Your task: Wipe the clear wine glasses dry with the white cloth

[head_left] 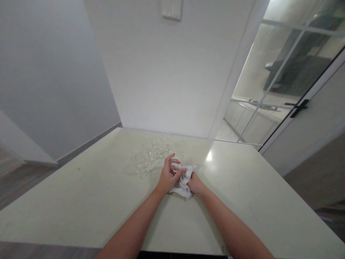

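Observation:
My left hand (169,174) is curled round a small clear glass (176,166), its fingers wrapped at the rim. My right hand (194,183) grips a crumpled white cloth (184,180) that is pressed against that glass. Both hands meet just above the pale tabletop (94,201). Several more clear glasses (151,158) stand in a cluster right behind and to the left of my left hand.
A white wall rises at the table's far edge, with a light switch (172,9) high up. A glass-paned door with a black handle (298,108) stands at the right. Wooden floor shows at both sides of the table.

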A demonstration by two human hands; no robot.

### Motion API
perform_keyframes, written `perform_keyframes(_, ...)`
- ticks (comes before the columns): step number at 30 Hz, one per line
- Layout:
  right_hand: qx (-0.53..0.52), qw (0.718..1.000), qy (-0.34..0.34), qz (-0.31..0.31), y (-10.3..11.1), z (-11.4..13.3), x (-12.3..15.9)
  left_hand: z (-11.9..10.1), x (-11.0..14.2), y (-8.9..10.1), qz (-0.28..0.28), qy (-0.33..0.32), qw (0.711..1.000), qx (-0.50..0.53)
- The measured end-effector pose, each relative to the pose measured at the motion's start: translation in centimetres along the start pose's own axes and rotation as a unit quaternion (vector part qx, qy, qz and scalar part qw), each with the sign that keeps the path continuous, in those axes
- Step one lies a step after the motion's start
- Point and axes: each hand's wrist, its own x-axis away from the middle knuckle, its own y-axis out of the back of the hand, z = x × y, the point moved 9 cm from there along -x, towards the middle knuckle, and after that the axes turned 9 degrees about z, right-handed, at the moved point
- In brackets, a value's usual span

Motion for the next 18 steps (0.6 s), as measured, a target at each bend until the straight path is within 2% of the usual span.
perform_keyframes(7, -0.029, 0.998, -0.027, -0.047, 0.9, -1.3, -0.1, -0.8, 0.7, 0.5, -0.047, -0.055, 0.997, -0.009)
perform_keyframes(13, -0.054, 0.994, -0.043, -0.082, 1.4, -2.0, -0.1, -3.6, 2.2, 1.0, -0.111, -0.150, 0.982, -0.024)
perform_keyframes(15, -0.064, 0.994, -0.046, -0.077, 1.2, -1.9, -0.1, -3.7, 2.6, 0.5, -0.110, -0.155, 0.982, -0.023)
perform_keyframes(18, -0.052, 0.998, -0.006, -0.045, 0.6, -0.5, -0.2, -3.1, 2.9, -0.7, -0.077, -0.146, 0.985, -0.043)
